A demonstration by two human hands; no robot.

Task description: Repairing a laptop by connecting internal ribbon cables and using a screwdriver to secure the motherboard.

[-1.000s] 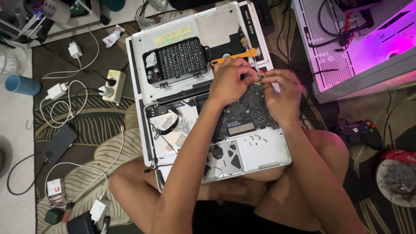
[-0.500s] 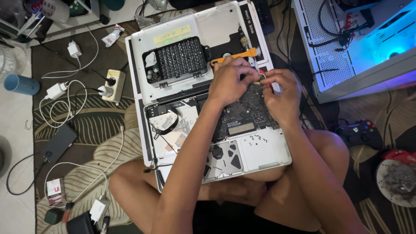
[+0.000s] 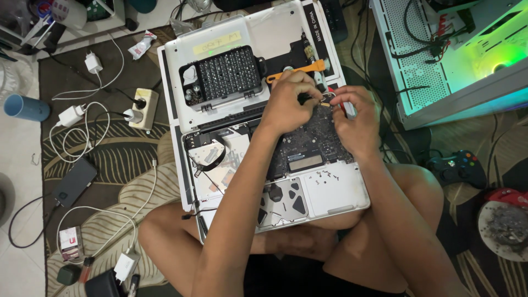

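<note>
A dark brown rug with pale leaf shapes (image 3: 118, 165) covers most of the floor, and a strip of pale tiled floor (image 3: 16, 159) shows along the left edge. On the rug to the left lie a cream power strip (image 3: 144, 108) with white plug adapters and looping white cables (image 3: 77, 132), and a flat dark grey power bank (image 3: 74, 182). A blue cylindrical cup (image 3: 26, 107) lies on the tiles. At far right stands a white perforated computer case (image 3: 434, 66), glowing green and blue inside. A black game controller (image 3: 457, 168) rests on the rug at right.

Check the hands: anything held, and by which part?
Left hand and right hand meet over the open laptop; fingers pinch something small between them. What it is, and where gripped, cannot be told.
</note>
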